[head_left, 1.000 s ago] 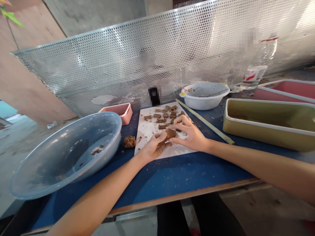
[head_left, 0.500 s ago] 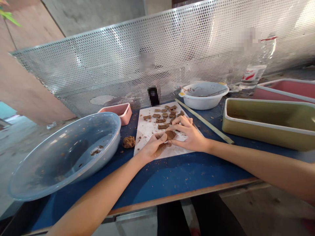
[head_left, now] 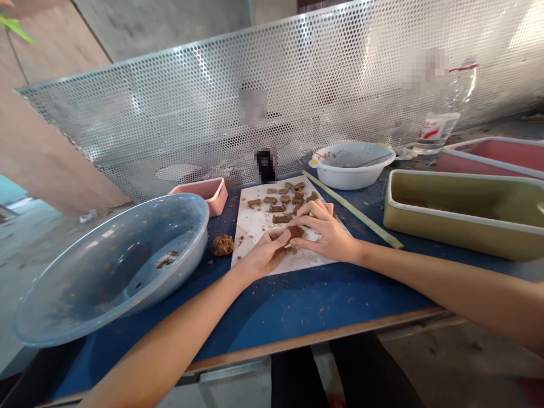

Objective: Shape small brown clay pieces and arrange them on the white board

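Between my two hands is a brown piece of clay-like material (head_left: 296, 232), held just above a white board (head_left: 255, 241). My left hand (head_left: 268, 249) grips it from the left, thumb on top. My right hand (head_left: 319, 229) has its fingers curved over the right side of the same piece, thumb below. Beyond my hands, several small brown shaped pieces (head_left: 278, 208) lie on the board among crumbs. A rough brown lump (head_left: 223, 245) rests on the blue table just left of the board.
A large blue basin (head_left: 127, 272) stands tilted at left, a small pink tub (head_left: 219, 198) behind it. A pale stick (head_left: 357, 212) lies right of the board. A white basin (head_left: 352, 177), an olive trough (head_left: 459, 229) and a plastic bottle (head_left: 440, 127) stand farther right. A perforated metal panel (head_left: 191, 113) closes the back.
My fingers have shifted very slightly around the brown piece, which looks a little more covered by them. Everything else stays where it was.
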Demonstrator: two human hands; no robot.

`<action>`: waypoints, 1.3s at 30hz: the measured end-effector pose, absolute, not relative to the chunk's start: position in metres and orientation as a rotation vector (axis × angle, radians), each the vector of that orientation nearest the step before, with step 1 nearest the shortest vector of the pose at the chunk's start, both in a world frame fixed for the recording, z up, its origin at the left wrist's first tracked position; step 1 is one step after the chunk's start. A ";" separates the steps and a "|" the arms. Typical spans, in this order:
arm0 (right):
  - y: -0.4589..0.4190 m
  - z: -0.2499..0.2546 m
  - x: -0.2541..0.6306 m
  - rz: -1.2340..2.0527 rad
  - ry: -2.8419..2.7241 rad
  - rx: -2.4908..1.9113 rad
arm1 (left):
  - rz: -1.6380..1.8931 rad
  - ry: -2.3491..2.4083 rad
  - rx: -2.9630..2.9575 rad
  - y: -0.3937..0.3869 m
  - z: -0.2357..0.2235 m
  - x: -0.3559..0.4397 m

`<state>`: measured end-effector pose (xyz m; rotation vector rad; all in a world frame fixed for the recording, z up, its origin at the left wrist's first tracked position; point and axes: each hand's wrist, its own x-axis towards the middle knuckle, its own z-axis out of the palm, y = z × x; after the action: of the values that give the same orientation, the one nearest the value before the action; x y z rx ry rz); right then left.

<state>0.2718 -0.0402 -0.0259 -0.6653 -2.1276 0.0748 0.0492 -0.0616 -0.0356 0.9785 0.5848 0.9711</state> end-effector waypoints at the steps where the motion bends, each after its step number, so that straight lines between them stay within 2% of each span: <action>1: -0.040 -0.025 0.272 0.082 -2.133 -0.657 | 0.971 0.582 0.974 -0.061 -0.036 0.049; 12: -0.041 -0.023 0.271 0.061 -2.115 -0.616 | 0.978 0.630 0.943 -0.062 -0.039 0.047; 19: -0.037 -0.024 0.275 0.052 -2.237 -0.538 | 1.176 0.660 0.699 -0.064 -0.021 0.052; 23: -0.034 -0.025 0.276 -0.077 -2.459 -0.476 | 1.434 0.624 0.614 -0.063 -0.015 0.047; 30: -0.029 -0.021 0.278 -0.376 -2.630 -0.444 | 1.417 0.687 0.594 -0.064 -0.015 0.045; 34: -0.030 -0.015 0.281 -0.271 -2.537 -0.408 | 1.401 0.684 0.552 -0.064 -0.014 0.045; 39: -0.028 -0.016 0.282 -0.150 -2.650 -0.122 | 1.409 0.695 0.522 -0.063 -0.015 0.044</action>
<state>0.2823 -0.0283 -0.0160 -0.1221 -2.6498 -0.1502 0.0438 -0.0628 -0.0146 0.5218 0.6951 1.4088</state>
